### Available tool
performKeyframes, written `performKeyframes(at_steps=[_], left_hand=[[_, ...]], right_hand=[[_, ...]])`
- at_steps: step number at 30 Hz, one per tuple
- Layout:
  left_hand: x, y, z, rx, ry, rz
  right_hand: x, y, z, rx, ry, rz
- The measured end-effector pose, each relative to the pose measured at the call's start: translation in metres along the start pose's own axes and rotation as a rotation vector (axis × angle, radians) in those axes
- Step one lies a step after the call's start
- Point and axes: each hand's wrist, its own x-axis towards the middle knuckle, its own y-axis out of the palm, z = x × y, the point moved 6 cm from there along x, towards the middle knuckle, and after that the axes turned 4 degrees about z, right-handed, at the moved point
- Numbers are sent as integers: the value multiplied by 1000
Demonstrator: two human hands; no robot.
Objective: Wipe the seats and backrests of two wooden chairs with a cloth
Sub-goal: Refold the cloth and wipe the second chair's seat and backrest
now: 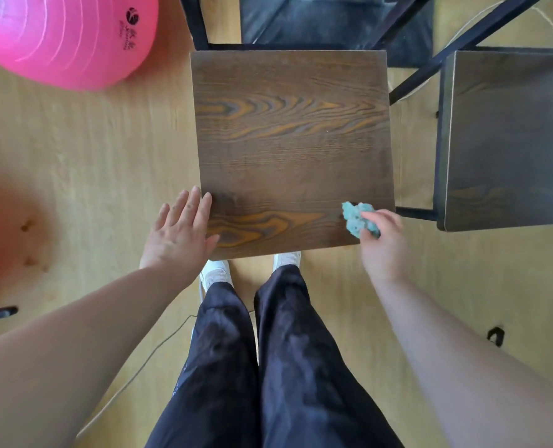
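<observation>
A dark wooden chair seat [291, 140] with a black metal frame stands right in front of my legs. My left hand [179, 234] lies flat with fingers apart at the seat's near left corner, holding nothing. My right hand [383, 240] grips a bunched turquoise cloth [359, 219] against the seat's near right corner. A second wooden chair seat [507, 140] stands to the right, its right part cut off by the frame edge. The backrests are hidden apart from black frame bars at the top.
A big pink exercise ball [65, 37] rests on the wooden floor [91, 150] at the upper left. A dark mat [333, 21] lies beyond the first chair. A thin cable [158, 344] runs across the floor by my left leg.
</observation>
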Motion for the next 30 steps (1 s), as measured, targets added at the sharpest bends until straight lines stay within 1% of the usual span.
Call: performKeyframes(at_steps=[2,4,7,10,18,23,26,30], left_hand=[[-1,3,-4,-23,13,-7],[-2,7,-6,-28,18,-5],[-5,14,-5,-20,24,6],[-10,18,0,4,31,15],[-24,17,26,1,-15,26],[-34,19,57,-39,-77,19],[-41,22,75,-64,-122,-6],[-51,19,97,-154,-203,-57]], right_hand=[[5,-7,-25,-3,87,0],[6,-1,-32,-9,106,23],[-1,14,-23,-43,112,23],[-13,33,-1,-84,46,59],[-67,118,93,-62,-220,273],[-88,151,134,-55,-288,323],[-97,170,159,-42,-332,373],[-106,192,202,-34,-380,451]])
